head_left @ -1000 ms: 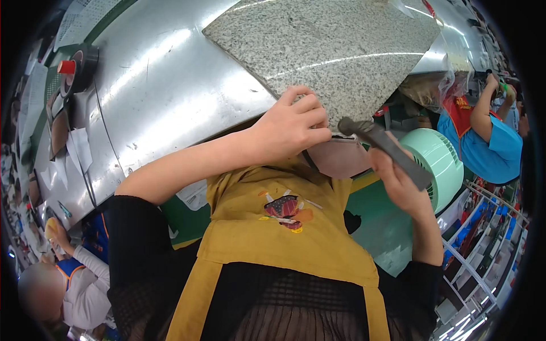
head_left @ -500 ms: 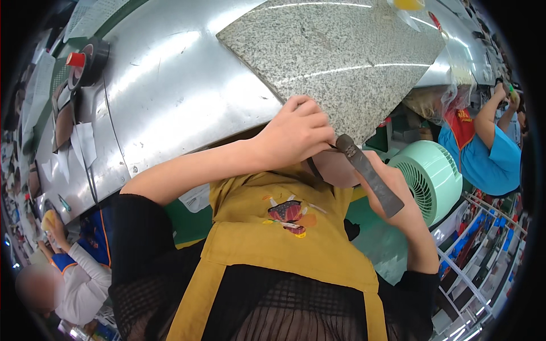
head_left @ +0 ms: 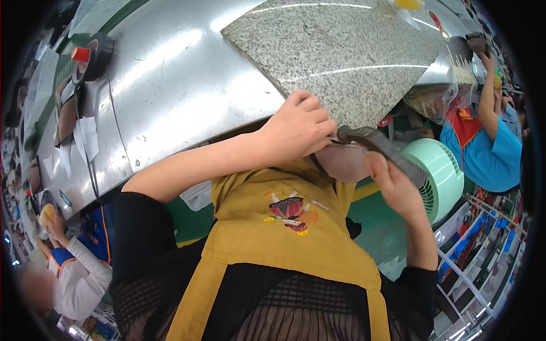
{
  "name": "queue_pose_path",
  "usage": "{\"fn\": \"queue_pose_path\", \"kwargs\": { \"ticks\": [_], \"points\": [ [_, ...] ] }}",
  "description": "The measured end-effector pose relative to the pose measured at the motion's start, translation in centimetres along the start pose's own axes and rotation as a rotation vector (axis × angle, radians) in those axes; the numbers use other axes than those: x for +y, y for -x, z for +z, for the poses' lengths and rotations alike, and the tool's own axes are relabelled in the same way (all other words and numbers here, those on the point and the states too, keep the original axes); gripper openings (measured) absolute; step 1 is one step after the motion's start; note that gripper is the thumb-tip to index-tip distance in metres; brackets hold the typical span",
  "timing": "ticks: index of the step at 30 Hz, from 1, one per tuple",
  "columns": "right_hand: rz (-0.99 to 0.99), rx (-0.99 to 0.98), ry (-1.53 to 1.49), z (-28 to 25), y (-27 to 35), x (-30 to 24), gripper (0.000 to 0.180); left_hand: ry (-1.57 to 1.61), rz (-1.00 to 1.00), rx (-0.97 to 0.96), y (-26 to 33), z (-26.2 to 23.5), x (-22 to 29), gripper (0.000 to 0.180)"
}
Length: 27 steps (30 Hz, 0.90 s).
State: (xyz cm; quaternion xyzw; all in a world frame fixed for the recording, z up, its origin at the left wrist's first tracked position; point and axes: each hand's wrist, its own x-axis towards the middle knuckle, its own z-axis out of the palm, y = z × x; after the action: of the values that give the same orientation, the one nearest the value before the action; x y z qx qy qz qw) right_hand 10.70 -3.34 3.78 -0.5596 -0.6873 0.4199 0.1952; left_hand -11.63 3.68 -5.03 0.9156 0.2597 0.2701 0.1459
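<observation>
My left hand [head_left: 301,126] rests at the near edge of the speckled stone slab [head_left: 341,51], fingers curled and pinched together. What lies under its fingertips is hidden. Just below them hangs a brownish-pink piece [head_left: 343,163] with a dark edge, its kind unclear. My right hand [head_left: 398,184] is closed on a dark hammer [head_left: 392,152] with a rounded end and a wide flared end, smeared by motion. The rounded end is beside my left fingertips, at the slab's edge. The hammer's handle is mostly hidden.
The slab lies on a metal-topped table [head_left: 176,79]. A tape roll [head_left: 101,57] and a red cap [head_left: 81,54] stand at the left. A mint-green fan [head_left: 446,170] is close by my right hand. Co-workers sit left and right; a wire rack [head_left: 483,250] stands lower right.
The hammer's flared end has swung up and to the right, and my right hand has shifted slightly right. My left hand stays nearly in place. The co-worker at right has raised an arm.
</observation>
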Motion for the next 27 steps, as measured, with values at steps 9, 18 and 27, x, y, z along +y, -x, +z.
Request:
{"fn": "queue_pose_path", "kwargs": {
  "ticks": [9,18,27],
  "points": [
    [0.061,0.133,0.129,-0.6,1.6,0.3,0.016,-0.003,-0.039,0.062,-2.5,2.1,1.7,0.008],
    [0.117,0.162,0.017,-1.5,1.6,1.0,0.023,-0.102,0.123,0.132,-1.5,1.9,1.3,0.012],
    [0.193,0.053,0.049,-3.1,1.2,-0.5,0.019,-0.120,0.227,0.136,-1.6,1.8,1.0,0.013]
  ]
}}
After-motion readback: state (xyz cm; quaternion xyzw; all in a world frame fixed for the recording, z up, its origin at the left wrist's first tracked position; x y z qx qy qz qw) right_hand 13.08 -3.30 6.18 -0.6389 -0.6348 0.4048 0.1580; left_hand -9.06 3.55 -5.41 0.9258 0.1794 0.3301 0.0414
